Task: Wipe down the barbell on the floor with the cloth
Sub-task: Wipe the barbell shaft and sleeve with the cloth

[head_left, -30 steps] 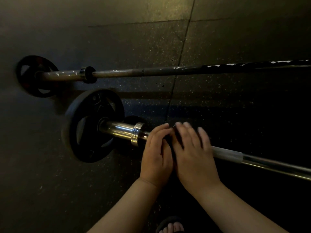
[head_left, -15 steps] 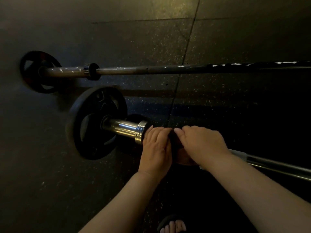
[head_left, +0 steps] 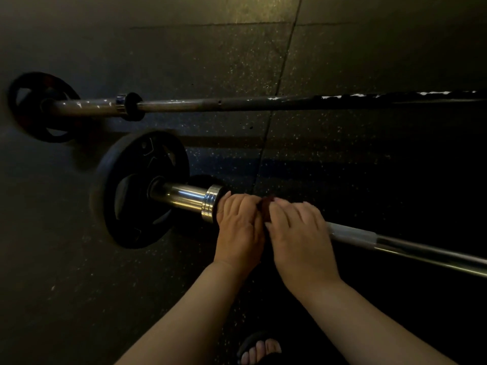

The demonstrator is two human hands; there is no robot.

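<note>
Nearest the viewer, a sandalled foot is showing; beyond it, the left hand and right hand are curling side by side over the chrome steel barbell, pinching a dark reddish cloth between them. The shaft is running left-right, with most unwiped length lying rightward, nearer the right hand. Farther off, a second grey barbell is lying parallel.

A dimly lit gym: dark speckled rubber floor laid in tiles with visible seams, and two barbells lying on it, the near barbell chromed with a black plate, the far barbell worn.
</note>
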